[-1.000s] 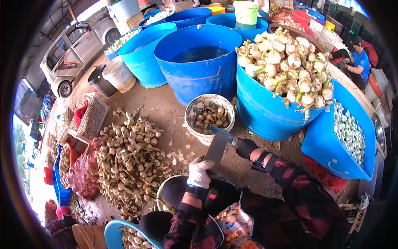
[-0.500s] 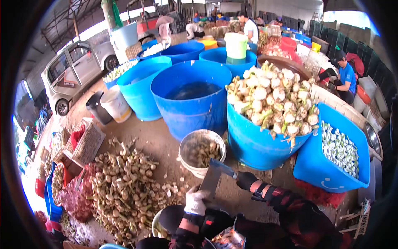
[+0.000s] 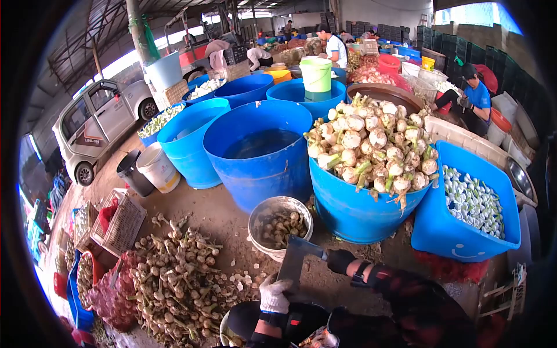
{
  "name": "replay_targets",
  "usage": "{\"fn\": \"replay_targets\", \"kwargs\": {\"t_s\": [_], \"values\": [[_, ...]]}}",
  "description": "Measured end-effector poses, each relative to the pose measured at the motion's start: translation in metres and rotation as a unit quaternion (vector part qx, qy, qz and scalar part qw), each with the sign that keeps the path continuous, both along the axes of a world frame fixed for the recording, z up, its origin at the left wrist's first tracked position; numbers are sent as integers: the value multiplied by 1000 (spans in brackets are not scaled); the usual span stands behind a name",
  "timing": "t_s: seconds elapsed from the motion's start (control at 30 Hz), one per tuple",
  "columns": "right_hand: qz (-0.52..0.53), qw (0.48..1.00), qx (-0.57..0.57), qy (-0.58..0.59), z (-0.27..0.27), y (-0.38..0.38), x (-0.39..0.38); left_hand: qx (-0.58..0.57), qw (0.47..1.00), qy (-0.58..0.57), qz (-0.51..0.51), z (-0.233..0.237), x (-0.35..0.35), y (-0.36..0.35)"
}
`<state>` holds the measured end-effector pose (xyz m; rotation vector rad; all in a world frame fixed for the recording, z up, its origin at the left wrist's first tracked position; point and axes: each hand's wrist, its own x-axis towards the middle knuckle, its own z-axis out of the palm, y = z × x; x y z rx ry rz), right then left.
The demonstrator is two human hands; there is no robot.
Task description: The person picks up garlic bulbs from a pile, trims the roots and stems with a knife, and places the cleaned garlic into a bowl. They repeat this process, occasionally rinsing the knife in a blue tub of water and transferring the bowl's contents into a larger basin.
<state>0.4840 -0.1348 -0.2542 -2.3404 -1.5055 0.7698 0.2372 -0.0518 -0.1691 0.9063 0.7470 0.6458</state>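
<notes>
A cleaver (image 3: 299, 261) with a broad dark blade is held out over the lap. My right hand (image 3: 341, 261), in a black glove, is wrapped round its handle. My left hand (image 3: 274, 294), in a white glove, has its fingers curled against the lower left edge of the blade; whatever it grips is hidden. Just beyond the blade stands a white bucket (image 3: 253, 232) with small brown bulbs inside. A large heap of garlic bulbs with stalks (image 3: 174, 278) lies on the ground to the left.
A blue tub (image 3: 365, 214) heaped with pale bulbs stands ahead right, beside a blue bin (image 3: 458, 246) of white-green pieces. Blue tubs, one a water tub (image 3: 255, 180), stand ahead. A red net sack (image 3: 116, 296) lies left. A person in blue (image 3: 478, 95) sits at right; others work farther back.
The view has shifted and tilted a little, so the tubs and the van sit lower and further left. Both hands stay at the cleaver, nearly unchanged.
</notes>
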Motion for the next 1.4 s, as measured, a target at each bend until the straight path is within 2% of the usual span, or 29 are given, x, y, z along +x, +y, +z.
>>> {"fn": "replay_targets", "kwargs": {"t_s": [0.03, 0.1, 0.13, 0.17, 0.2, 0.23, 0.27, 0.3, 0.33, 0.37, 0.4, 0.43, 0.5, 0.57, 0.6, 0.63, 0.67, 0.7, 0.77, 0.83, 0.9, 0.97, 1.03, 1.1, 1.17, 1.23, 1.3, 1.33, 1.4], "values": [[-1, 1000, 0, 0, 5, -2, -10, -28, 1000, -4, 13, 0, 0, -5], [102, 990, 93, 29, 20, -4, -41, -53, 998, -9, 30, 3, 6, -1], [134, 988, 60, 48, 37, -3, -49, -30, 999, -10, 17, 4, 6, 0], [93, 990, 103, 33, -4, 5, -30, -9, 1000, -6, 2, 2, 4, -1], [50, 988, 143, 24, -46, 7, -20, 115, 992, 28, -43, -9, -1, 3], [37, 999, 28, 15, -23, 14, -5, -44, 999, 9, -15, -4, 3, 2], [46, 998, 36, -25, -22, 17, 1, -41, 999, 6, -18, -16, 2, 5], [22, 997, 73, 5, 6, 11, -17, 48, 997, 53, -12, -19, 0, 4], [53, 995, 79, 15, 34, 3, -38, 120, 992, 20, -13, -25, -1, 4], [107, 990, 92, 17, 41, -6, -53, 259, 960, 93, -42, -30, -4, 6], [133, 986, 98, 25, 31, -11, -54, 90, 996, 0, -19, -32, -2, 7], [157, 981, 111, 25, 22, -9, -45, 109, 992, 58, -12, -29, -4, 5], [4, 997, 70, 28, 13, 7, -18, -17, 999, 29, 1, -4, 5, -1], [0, 997, 77, 24, 8, 5, -23, -55, 998, 4, 2, -9, 5, -3], [63, 994, 88, 29, 24, -2, -40, -90, 996, -23, 6, -11, 6, -1], [126, 987, 95, 36, 38, -9, -53, -94, 995, -21, 8, -14, 5, 0], [159, 982, 94, 30, 46, -13, -55, -35, 999, 0, -7, -16, 4, 1], [157, 983, 91, 34, 29, -10, -45, 22, 999, 21, -24, -18, 3, 1], [3, 999, 39, 1, -11, 6, -8, 4, 998, 45, -45, -14, 6, 0], [1, 999, 42, 7, 13, 0, -18, -43, 999, -6, 14, -16, 7, -3], [135, 987, 59, 62, 39, -22, -49, -22, 1000, 12, 16, -18, 6, 0], [139, 988, 48, 48, 18, -29, -40, 29, 999, 41, 10, -16, 5, 2], [13, 999, 34, 3, 4, -18, -9, -17, 999, 32, 21, -7, 9, 2], [6, 999, 21, 27, 12, -21, -23, -31, 997, 16, 67, -9, 9, -1], [141, 988, 25, 55, 33, -31, -51, -4, 997, 39, 62, -23, 3, 2], [137, 989, 32, 44, 12, -25, -33, 30, 997, 54, 53, -25, 3, 1], [17, 999, 41, -10, -6, -10, -4, -25, 998, 17, 64, -16, 8, 0], [11, 999, 23, 33, -8, -12, -7, -25, 998, 21, 61, -16, 7, 1], [116, 992, 36, 23, 6, -16, -38, -27, 998, 6, 60, -17, 9, 3]]}}
